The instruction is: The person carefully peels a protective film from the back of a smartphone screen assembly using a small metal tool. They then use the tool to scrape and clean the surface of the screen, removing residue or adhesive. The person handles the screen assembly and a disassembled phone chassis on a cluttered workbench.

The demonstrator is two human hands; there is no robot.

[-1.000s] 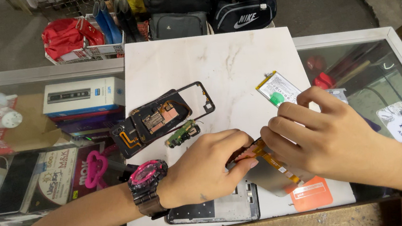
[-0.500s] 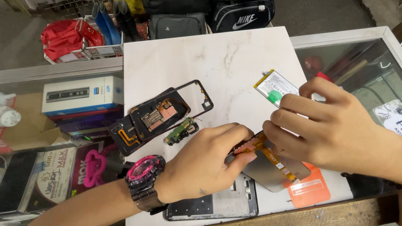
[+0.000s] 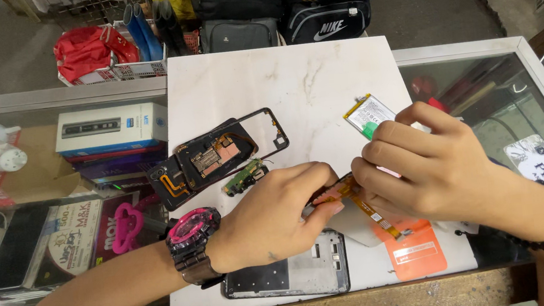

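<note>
On white marble slab [image 3: 279, 86], head view: left hand [image 3: 278, 215] and right hand [image 3: 430, 168] meeting mid-slab, both pinching orange flex cable [image 3: 363, 205] between fingertips. Cable trailing down-right from fingers over grey panel [image 3: 359, 226]. Phone frame [image 3: 297, 273] lying just below left hand. Opened phone back [image 3: 209, 159] sitting up-left of hands, battery [image 3: 365, 114] just above right hand.

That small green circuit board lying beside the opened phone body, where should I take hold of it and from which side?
Probably pinch the small green circuit board by its two long edges, coming straight down from above. It lies flat on the white marble slab, with the opened phone body close along its upper left side and the left hand near its lower right, so a sideways approach looks crowded.
</note>
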